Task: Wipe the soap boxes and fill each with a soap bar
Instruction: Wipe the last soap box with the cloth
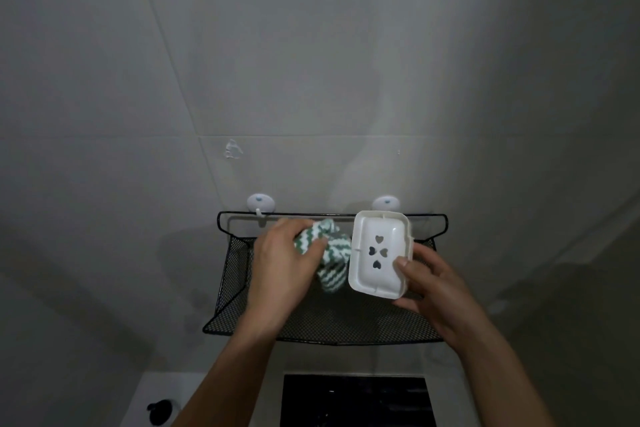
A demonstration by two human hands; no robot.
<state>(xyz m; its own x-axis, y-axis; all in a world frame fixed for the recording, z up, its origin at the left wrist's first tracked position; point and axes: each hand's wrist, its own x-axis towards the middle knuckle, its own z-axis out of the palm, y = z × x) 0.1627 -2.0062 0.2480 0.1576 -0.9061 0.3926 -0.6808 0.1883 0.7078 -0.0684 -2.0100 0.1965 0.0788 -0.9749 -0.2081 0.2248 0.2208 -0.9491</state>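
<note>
Both forearms are seen rising from the bottom edge toward a black mesh shelf [322, 319] fixed to the tiled wall. A white soap box [380, 255] is held in the right hand [434, 291], the thumb pressed on its inner floor and the fingers curled behind its lower right edge, so the grip is clamped on the box. The box is tilted with its open face turned toward the camera, heart-shaped drain holes showing, and its long axis is set nearly upright, leaning slightly left at the bottom. A green-and-white striped cloth [329, 253] is bunched in the left hand [287, 260], that grip being closed around it. The cloth is touching or just beside the left rim of the box, so the box lies directly to the right of the cloth hand. Wiping is judged to be the step in hand; a short rightward sweep into the open face would be called for. No soap bar is seen.
</note>
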